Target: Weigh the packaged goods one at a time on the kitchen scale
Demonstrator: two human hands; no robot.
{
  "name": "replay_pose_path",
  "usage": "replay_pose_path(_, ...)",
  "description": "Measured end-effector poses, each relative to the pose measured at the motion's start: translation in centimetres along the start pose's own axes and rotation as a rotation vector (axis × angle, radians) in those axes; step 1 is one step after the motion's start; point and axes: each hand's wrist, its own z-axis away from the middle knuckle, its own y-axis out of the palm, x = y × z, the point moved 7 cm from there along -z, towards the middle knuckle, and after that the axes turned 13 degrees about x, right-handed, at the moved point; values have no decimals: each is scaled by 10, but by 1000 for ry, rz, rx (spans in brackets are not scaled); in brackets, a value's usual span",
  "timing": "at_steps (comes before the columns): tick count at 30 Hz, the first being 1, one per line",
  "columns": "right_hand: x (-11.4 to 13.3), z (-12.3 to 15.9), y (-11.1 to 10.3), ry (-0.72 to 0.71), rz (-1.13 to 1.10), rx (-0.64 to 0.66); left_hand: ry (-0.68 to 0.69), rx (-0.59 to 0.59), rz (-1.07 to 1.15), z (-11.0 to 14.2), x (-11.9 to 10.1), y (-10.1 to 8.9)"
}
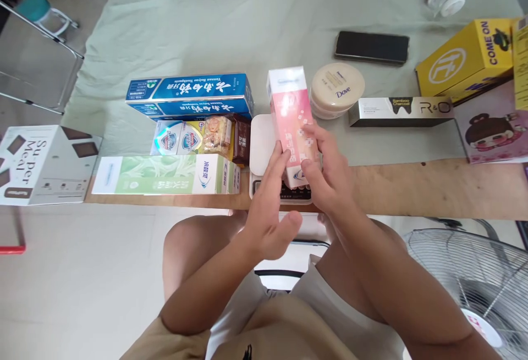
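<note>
A pink toothpaste box with a white end slants over a white digital scale at the table's front edge. My right hand grips the box's near right side, thumb and fingers on it. Fingers of my left hand are stretched out against the box's lower left edge, with the thumb held apart. Part of the scale's black button panel is hidden by the hands and box. Whether the box rests on the scale, I cannot tell.
Left of the scale lie a blue toothpaste box, soap packs, a small snack pack and a green toothpaste box. To the right are a Dove jar, a black-and-silver box, a phone and a yellow box.
</note>
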Motion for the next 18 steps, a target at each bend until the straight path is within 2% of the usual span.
replay_pose_path(3,9,0,-3,-102,-10,-57,82,13,-13,-1,-10,3)
replay_pose_path(6,16,1,-7,-137,-47,-86,111,27,-30,0,-22,3)
replay_pose_path(10,24,4,-18,-140,-63,-172,147,91,-187,-11,-57,-5)
replay_pose_path(12,29,4,-24,-166,-78,-243,101,175,-284,-23,-79,-14)
replay_pose_path(15,38,-4,-25,-199,-83,-290,-44,312,-399,-30,-104,-46)
replay_pose_path(16,41,-8,-24,-196,-56,-293,-52,262,-405,-27,-113,-67)
replay_pose_path(17,44,-13,-22,-188,-21,-286,-39,133,-380,-20,-122,-94)
replay_pose_path(18,47,-20,-19,-179,10,-272,-21,-73,-331,-9,-129,-128)
